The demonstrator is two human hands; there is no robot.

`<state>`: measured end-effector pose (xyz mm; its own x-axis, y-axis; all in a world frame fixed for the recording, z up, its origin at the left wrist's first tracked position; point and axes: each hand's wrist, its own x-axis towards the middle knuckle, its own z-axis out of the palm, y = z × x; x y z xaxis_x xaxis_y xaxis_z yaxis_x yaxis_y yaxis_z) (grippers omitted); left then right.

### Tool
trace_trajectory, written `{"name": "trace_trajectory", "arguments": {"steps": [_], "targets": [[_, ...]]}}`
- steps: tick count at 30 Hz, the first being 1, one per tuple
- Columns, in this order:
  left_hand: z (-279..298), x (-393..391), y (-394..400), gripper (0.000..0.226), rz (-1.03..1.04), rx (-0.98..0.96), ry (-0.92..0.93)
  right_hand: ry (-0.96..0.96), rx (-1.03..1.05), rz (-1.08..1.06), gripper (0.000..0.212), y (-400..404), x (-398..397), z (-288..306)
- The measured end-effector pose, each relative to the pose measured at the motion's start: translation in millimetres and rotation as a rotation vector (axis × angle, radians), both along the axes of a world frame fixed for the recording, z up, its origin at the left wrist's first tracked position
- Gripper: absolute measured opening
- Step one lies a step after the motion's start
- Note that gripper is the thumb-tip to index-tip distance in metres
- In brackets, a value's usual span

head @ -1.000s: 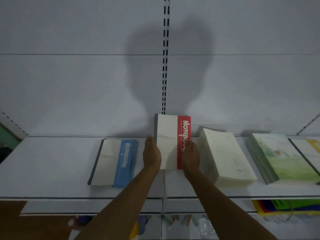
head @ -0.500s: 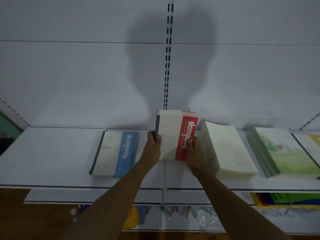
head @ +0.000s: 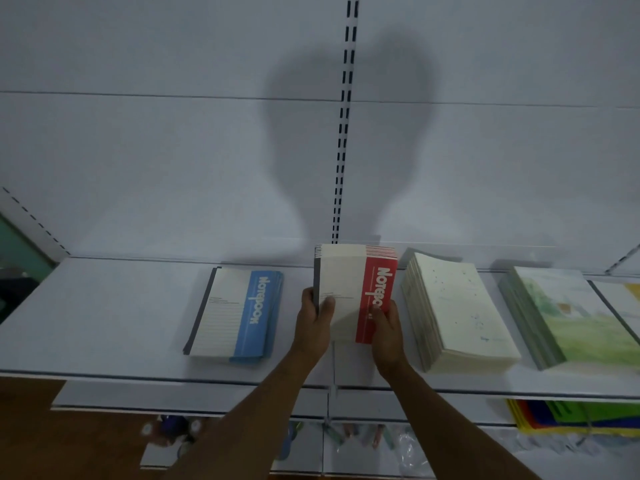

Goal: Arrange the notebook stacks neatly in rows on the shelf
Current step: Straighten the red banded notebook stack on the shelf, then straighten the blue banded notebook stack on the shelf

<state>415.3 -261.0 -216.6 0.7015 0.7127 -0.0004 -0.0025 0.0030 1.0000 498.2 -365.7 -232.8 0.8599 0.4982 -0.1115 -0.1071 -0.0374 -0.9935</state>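
The head view shows the left hand [head: 313, 322] and the right hand [head: 388, 329] gripping the red notebook stack [head: 356, 289] by its near corners, tilted up at the centre of the shelf [head: 104, 323]; the loose copies could fan out or bump the cream stack [head: 457, 306] at 3 o'clock. I count five stacks: one red, one blue [head: 239, 311] at 9 o'clock, one cream, one green [head: 568, 313], and one cut off at the right edge.

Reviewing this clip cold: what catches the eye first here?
The red notebook stack at the shelf's centre, gripped by the left hand and right hand. A blue notebook stack lies flat to its left; a cream stack lies to its right.
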Motion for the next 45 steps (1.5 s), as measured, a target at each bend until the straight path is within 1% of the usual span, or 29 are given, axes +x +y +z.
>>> {"name": "trace_trajectory", "arguments": {"steps": [2, 3, 4, 6, 8, 11, 14, 19, 22, 24, 25, 28, 29, 31, 34, 35, 37, 39, 40, 42, 43, 45], "targets": [[4.9, 4.7, 7.0, 0.016, 0.004, 0.001, 0.049, -0.060, -0.057, 0.040, 0.034, 0.7, 3.1, 8.7], [7.0, 8.3, 11.7, 0.019, 0.006, 0.003, 0.108, -0.076, -0.090, 0.057, 0.039, 2.0, 5.6, 12.2], [9.5, 12.6, 15.8, 0.024, 0.006, 0.015, 0.195, -0.079, -0.133, 0.054, 0.038, 4.4, 8.5, 15.2], [15.0, 21.2, 21.1, 0.037, -0.001, 0.057, 0.400, -0.054, -0.259, -0.001, 0.032, 10.1, 13.7, 20.1], [18.3, 26.0, 26.1, 0.048, -0.012, 0.089, 0.571, 0.022, -0.382, -0.059, 0.026, 14.2, 15.3, 22.6], [13.8, 26.6, 34.0, 0.056, -0.138, 0.193, 0.747, 0.064, -0.520, -0.047, 0.027, 15.1, 18.1, 24.4], [7.4, 23.6, 34.6, 0.056, -0.180, 0.271, 0.842, 0.019, -0.670, -0.015, 0.035, 16.5, 25.3, 28.2], [-2.6, 24.4, 23.9, 0.050, -0.064, 0.400, 0.881, -0.139, -0.888, 0.027, 0.035, 12.6, 23.6, 16.5], [-2.4, 23.0, 20.7, 0.053, -0.029, 0.536, 0.937, -0.137, -0.868, 0.003, 0.038, 14.6, 18.6, 11.4], [-0.3, 22.9, 20.9, 0.057, 0.004, 0.548, 0.957, -0.128, -0.845, -0.047, 0.039, 15.3, 16.4, 16.0], [0.8, 22.7, 20.1, 0.059, 0.021, 0.531, 0.955, -0.164, -0.868, -0.056, 0.039, 15.7, 16.2, 18.7], [7.7, 19.2, 16.0, 0.058, 0.091, 0.527, 0.943, -0.403, -0.998, -0.075, 0.049, 20.5, 13.7, 24.5], [10.9, 16.6, 15.1, 0.056, 0.134, 0.550, 0.921, -0.474, -0.980, -0.101, 0.051, 23.8, 11.7, 26.4], [20.2, 9.1, 17.6, 0.046, 0.217, 0.613, 0.831, -0.590, -0.839, -0.114, 0.051, 34.5, 5.1, 30.9], [36.4, -9.7, 36.6, 0.026, 0.319, 0.638, 0.734, -0.720, -0.583, -0.005, 0.038, 63.4, -16.4, 38.3], [40.7, -17.5, 47.6, 0.024, 0.350, 0.628, 0.736, -0.706, -0.527, 0.054, 0.034, 75.3, -25.5, 41.8], [45.8, -35.5, 74.1, 0.029, 0.383, 0.585, 0.776, -0.563, -0.477, 0.221, 0.034, 101.2, -41.5, 43.8], [45.7, -53.6, 101.5, 0.042, 0.390, 0.532, 0.871, -0.416, -0.539, 0.372, 0.038, 124.6, -54.0, 41.5], [44.4, -61.2, 114.6, 0.048, 0.398, 0.511, 0.934, -0.357, -0.572, 0.402, 0.037, 134.4, -58.3, 39.9], [40.2, -74.8, 134.7, 0.053, 0.404, 0.468, 1.056, -0.238, -0.598, 0.395, 0.027, 149.5, -65.5, 34.9], [36.8, -82.0, 143.2, 0.052, 0.389, 0.431, 1.089, -0.183, -0.615, 0.374, 0.027, 156.9, -69.8, 32.3], [27.8, -93.6, 159.0, 0.054, 0.312, 0.305, 1.081, -0.095, -0.681, 0.312, 0.036, 172.4, -81.3, 28.9]]}}
